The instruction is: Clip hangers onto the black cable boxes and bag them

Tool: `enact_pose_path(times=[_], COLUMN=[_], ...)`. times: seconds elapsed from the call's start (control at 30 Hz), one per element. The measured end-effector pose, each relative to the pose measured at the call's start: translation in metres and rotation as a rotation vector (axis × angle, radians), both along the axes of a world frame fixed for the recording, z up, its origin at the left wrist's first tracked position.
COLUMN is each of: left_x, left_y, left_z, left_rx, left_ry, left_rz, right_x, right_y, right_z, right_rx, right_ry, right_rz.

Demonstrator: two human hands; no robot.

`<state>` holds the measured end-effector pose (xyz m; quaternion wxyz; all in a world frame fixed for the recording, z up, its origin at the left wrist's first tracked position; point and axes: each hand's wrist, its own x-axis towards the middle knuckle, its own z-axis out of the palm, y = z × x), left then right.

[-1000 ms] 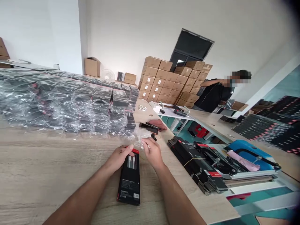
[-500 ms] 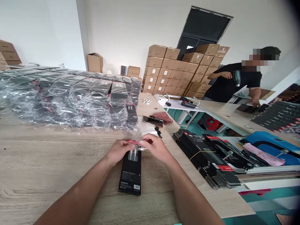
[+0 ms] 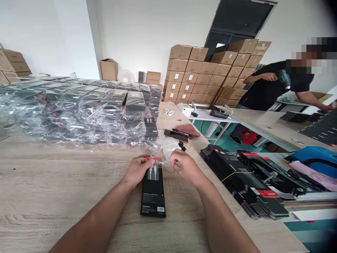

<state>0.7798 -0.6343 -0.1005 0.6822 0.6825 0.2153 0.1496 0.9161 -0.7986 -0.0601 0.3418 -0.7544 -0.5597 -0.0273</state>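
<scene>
A black cable package (image 3: 153,191) with a red top strip and a window showing white cables lies flat on the wooden table (image 3: 65,175). My left hand (image 3: 137,171) is at its top edge, fingers pinched on the thin clear plastic bag (image 3: 166,149) over the red strip. A little to the right, my right hand (image 3: 185,167) pinches the same plastic, which stretches between both hands. The package's lower half shows no hand on it.
Rows of shrink-wrapped black packages (image 3: 105,112) fill the table's far side. A phone (image 3: 176,136) and a maroon pouch (image 3: 187,130) lie ahead. Stacked black packages (image 3: 242,179) sit at right. A co-worker (image 3: 273,86) stands beyond, before stacked cartons (image 3: 205,73).
Both hands have closed in on the package's top and pinch the plastic, which now spreads between them. The view has turned left, and the co-worker has bent toward the table.
</scene>
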Motion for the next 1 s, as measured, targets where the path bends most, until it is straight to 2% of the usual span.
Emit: enact_pose_path(times=[0.07, 0.17, 0.33, 0.43, 0.53, 0.63, 0.73, 0.8, 0.87, 0.93, 1.0], left_x=[0.001, 0.001, 0.0, -0.001, 0.0, 0.001, 0.001, 0.001, 0.003, 0.004, 0.004], left_y=[-0.001, -0.003, -0.007, -0.008, -0.006, -0.004, -0.004, -0.004, -0.003, -0.002, 0.0], left_z=[-0.002, -0.004, -0.003, -0.003, -0.006, -0.006, -0.003, -0.002, -0.002, -0.004, -0.006], left_rx=[0.048, 0.093, 0.079, 0.133, 0.163, 0.195, 0.238, 0.232, 0.223, 0.237, 0.27], left_ry=[0.007, -0.004, -0.072, -0.105, -0.081, -0.021, 0.023, 0.009, 0.002, 0.017, 0.032], left_rz=[0.032, 0.049, -0.025, -0.056, -0.054, -0.014, 0.017, 0.037, 0.063, 0.086, 0.082], right_x=[-0.002, -0.014, -0.032, -0.031, -0.026, -0.025, -0.028, -0.029, -0.029, -0.027, -0.026], right_y=[-0.003, -0.001, 0.018, 0.023, 0.021, 0.02, 0.022, 0.024, 0.025, 0.024, 0.023], right_z=[0.004, 0.006, -0.013, -0.022, -0.022, -0.019, -0.019, -0.022, -0.025, -0.027, -0.027], right_rx=[-0.024, 0.022, -0.047, -0.047, -0.029, 0.07, 0.195, 0.168, 0.072, 0.004, 0.012], right_ry=[0.045, 0.167, 0.166, 0.163, 0.154, 0.091, -0.059, -0.159, -0.216, -0.222, -0.205], right_rz=[0.013, -0.009, -0.02, 0.0, 0.002, -0.125, -0.287, -0.33, -0.332, -0.353, -0.404])
